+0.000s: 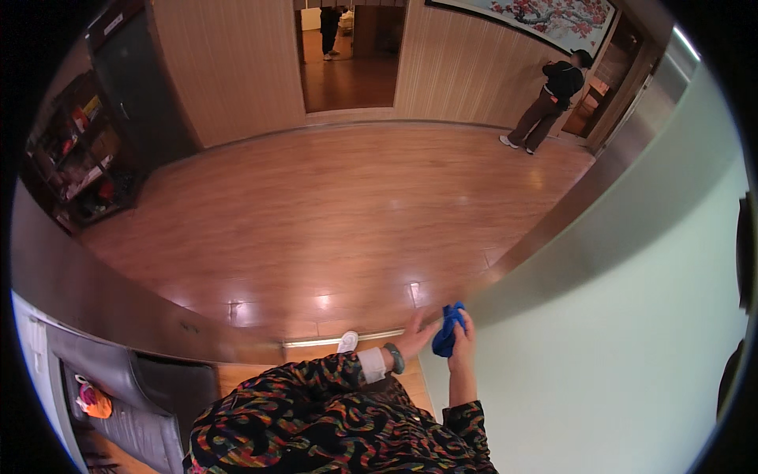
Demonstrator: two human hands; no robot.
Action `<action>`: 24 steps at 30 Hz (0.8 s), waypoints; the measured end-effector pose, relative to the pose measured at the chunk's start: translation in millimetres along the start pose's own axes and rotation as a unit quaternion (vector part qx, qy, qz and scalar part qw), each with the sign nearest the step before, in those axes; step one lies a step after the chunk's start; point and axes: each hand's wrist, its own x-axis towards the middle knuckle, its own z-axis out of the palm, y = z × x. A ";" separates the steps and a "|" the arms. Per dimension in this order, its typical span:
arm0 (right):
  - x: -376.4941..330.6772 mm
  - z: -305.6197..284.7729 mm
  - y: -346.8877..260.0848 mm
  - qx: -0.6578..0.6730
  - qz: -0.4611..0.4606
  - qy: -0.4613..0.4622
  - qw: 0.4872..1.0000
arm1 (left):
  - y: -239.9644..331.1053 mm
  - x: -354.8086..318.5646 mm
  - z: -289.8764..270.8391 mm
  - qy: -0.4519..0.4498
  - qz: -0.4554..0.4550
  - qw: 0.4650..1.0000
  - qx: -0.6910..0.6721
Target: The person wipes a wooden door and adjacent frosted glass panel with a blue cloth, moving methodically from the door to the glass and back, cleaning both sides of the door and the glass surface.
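Right hand point(466, 336): closed round bunched blue cloth point(445, 338)
Left hand point(412, 340): loosely outstretched, empty, just beside it
Floor point(332, 205): brown, wood-look

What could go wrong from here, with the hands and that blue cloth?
The blue cloth is bunched in the right hand, so a loose fold might slip free.
The white shoe is right at the pale floor strip; if that strip is raised, which I can't tell, a toe could catch.

A black-capped person point(562, 81) stands by a framed blossom painting point(553, 20) here, across the wood-toned floor point(332, 197) from a crowded shelf point(126, 170)
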 end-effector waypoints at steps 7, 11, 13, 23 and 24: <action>-29.4 32.4 -32.1 -0.206 -0.157 -0.067 0.963 | 57.7 -20.5 2.8 -0.217 -0.200 0.903 -0.313; -29.6 44.0 -31.9 -0.245 -0.189 -0.075 0.948 | 64.1 -12.7 4.0 -0.143 -0.152 0.909 -0.362; -19.4 42.9 -40.5 -0.263 -0.224 -0.069 0.936 | 63.9 -1.5 4.4 -0.152 -0.184 0.882 -0.405; -17.9 29.9 -116.3 -0.360 -0.327 -0.033 0.873 | 124.5 20.8 10.5 -0.094 -0.047 0.943 -0.314; -24.1 27.2 -124.8 -0.353 -0.331 -0.014 0.875 | 131.1 19.3 12.7 -0.085 -0.014 0.952 -0.294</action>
